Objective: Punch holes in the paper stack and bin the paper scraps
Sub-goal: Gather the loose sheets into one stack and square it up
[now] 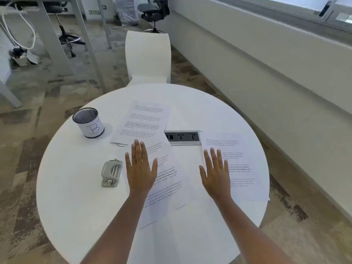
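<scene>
Printed paper sheets lie spread on a round white table [76, 197]. One sheet [142, 122] lies at the centre back, one [167, 180] in the middle and one [242, 168] at the right. My left hand [141, 168] is flat and open, palm down, over the middle sheet. Over the left edge of the right sheet my right hand [216, 175] is spread the same way and holds nothing. A grey metal hole punch [111, 173] lies just left of my left hand. A mesh cup [88, 122] with a white label marked "B" stands at the back left.
A socket strip [182, 138] is set into the table's middle, between the sheets. A white chair [148, 58] stands behind the table. A low wall runs along the right. Desks and office chairs stand further back on the carpet.
</scene>
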{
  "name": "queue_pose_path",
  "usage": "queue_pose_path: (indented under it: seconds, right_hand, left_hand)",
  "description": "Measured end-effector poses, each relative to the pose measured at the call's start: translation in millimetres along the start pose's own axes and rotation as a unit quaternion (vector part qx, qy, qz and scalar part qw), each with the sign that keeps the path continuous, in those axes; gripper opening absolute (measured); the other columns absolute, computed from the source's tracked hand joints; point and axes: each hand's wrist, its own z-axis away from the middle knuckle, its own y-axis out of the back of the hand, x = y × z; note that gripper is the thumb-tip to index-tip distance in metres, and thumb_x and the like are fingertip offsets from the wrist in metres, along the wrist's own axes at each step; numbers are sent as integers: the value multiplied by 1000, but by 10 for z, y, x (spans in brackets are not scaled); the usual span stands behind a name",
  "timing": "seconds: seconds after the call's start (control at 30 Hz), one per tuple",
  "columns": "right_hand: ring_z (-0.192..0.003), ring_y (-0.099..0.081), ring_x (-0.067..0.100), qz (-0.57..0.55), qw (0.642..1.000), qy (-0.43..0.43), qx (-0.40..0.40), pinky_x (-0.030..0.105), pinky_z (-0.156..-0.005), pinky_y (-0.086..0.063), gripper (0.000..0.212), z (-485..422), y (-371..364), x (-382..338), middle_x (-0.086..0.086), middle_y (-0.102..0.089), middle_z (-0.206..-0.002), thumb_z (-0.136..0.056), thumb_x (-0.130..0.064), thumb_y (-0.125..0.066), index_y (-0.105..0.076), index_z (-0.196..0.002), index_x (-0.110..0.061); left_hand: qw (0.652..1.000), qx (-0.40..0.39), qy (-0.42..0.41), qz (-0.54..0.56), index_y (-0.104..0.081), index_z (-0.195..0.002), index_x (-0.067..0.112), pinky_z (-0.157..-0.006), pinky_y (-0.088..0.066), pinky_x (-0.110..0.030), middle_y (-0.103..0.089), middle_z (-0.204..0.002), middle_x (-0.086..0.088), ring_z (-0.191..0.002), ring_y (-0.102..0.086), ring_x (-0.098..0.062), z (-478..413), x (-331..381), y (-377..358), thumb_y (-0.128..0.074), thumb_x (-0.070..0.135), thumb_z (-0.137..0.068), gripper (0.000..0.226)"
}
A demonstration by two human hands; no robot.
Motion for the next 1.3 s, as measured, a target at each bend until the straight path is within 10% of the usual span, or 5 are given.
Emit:
queue_pose_path:
  seconds: [0.27, 0.77, 1.17, 1.3]
  right_hand:
    - [-140, -24, 35, -10, 993, -70, -98, 52, -111, -25, 59, 279, -333, -15, 12, -31, -151, -94, -42, -17, -34, -141, -12]
    - [-144, -15, 31, 5, 980, -124, -158, 47, -116, -14, 107, 538, -605, 14, 10, -21, -155, -68, -64, 33, -25, -144, -16]
    - [-122, -49, 44, 15, 968, -167, -187, 65, -92, -40, 73, 423, -380, -70, 23, -53, -133, -94, -47, -5, -55, -126, -4]
    - [-139, -26, 41, 33, 961, -213, -174, 62, -105, -24, 69, 439, -367, 120, 23, -30, -149, -85, -47, -23, -34, -141, -8]
  left_hand:
    - [995, -88, 46, 12, -42, -132, -7, -102, -38, -56, -45, -139, -27, -126, -46, -41, 295, -142, -284, -4, 48, -94, 78]
    - [977, -210, 7, -36, -57, -122, -3, -91, -47, -56, -59, -127, -24, -113, -60, -37, 366, -375, -430, -32, 37, -83, 61]
    - [977, -211, 6, -25, -57, -122, -3, -91, -47, -57, -57, -128, -25, -114, -59, -38, 381, -397, -422, -30, 37, -84, 61]
    - [976, -218, 18, -17, -56, -124, -2, -91, -47, -56, -56, -129, -25, -115, -58, -38, 392, -391, -429, -4, 44, -95, 75]
